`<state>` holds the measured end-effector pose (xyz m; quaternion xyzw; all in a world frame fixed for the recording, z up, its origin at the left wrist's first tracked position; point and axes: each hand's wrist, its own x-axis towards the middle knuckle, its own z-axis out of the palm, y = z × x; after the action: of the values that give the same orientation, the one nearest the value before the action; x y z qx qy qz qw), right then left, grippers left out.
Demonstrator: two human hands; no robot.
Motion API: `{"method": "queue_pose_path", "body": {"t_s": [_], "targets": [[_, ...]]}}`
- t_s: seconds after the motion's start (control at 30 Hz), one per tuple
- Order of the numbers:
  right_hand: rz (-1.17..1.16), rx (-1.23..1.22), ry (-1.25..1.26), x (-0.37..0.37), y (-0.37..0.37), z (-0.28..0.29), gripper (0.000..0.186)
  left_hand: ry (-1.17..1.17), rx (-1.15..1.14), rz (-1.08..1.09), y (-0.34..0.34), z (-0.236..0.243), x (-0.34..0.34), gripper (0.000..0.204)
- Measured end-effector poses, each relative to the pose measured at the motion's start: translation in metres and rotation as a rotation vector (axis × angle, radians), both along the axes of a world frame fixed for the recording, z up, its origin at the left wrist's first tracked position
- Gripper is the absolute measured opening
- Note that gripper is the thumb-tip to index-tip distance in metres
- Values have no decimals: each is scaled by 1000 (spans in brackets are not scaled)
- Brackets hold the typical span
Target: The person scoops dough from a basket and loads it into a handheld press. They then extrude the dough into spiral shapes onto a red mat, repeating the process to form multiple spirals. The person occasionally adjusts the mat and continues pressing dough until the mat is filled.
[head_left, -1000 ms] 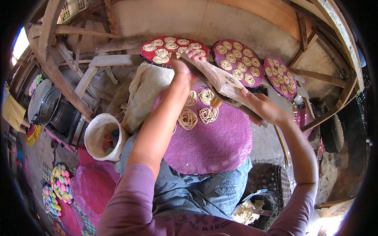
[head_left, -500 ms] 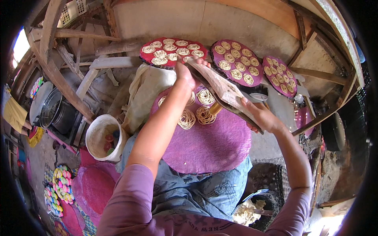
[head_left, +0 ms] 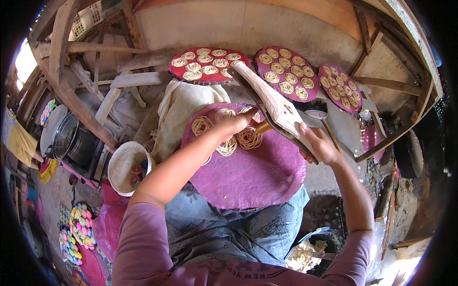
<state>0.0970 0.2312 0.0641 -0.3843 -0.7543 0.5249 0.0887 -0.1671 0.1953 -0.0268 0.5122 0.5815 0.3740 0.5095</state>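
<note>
My right hand (head_left: 322, 145) grips the near right end of a wooden hand press (head_left: 274, 105), its thumb on top and fingers wrapped below. The press has two long wooden arms held slanting over a round purple cloth-covered tray (head_left: 243, 181) on my lap. From its underside a brass tube (head_left: 263, 127) points down beside a nest of dough strands (head_left: 249, 137). My left hand (head_left: 236, 123) is above the nests near the tube, fingers stretched out and partly hidden; it does not hold the press arms. Several pale nests lie on the tray's far half.
Beyond stand a red tray (head_left: 177, 72) and two purple trays (head_left: 267, 72) (head_left: 334, 106) of nests. A white bucket (head_left: 114, 164) is at left, a dark pot (head_left: 78, 143) farther left. A brush (head_left: 317, 112) lies at right. A basin of dough (head_left: 305, 255) sits by my right leg.
My left hand has let go of the far end of the press and moved down toward me, near the brass tube. My right hand still holds the press in about the same place.
</note>
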Motion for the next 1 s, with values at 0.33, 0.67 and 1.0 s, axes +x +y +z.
{"method": "queue_pose_path", "body": {"t_s": [0.33,0.67,1.0], "targets": [[-38,52,49,2,5,-2,68,497,60,17,-1,-20,-13,61],[-36,66,102,12,5,2,66,1274,692,1,-53,-8,-7,54],[21,-78,-8,10,8,41,71,-1369,707,-34,54,110,-28,81]]}}
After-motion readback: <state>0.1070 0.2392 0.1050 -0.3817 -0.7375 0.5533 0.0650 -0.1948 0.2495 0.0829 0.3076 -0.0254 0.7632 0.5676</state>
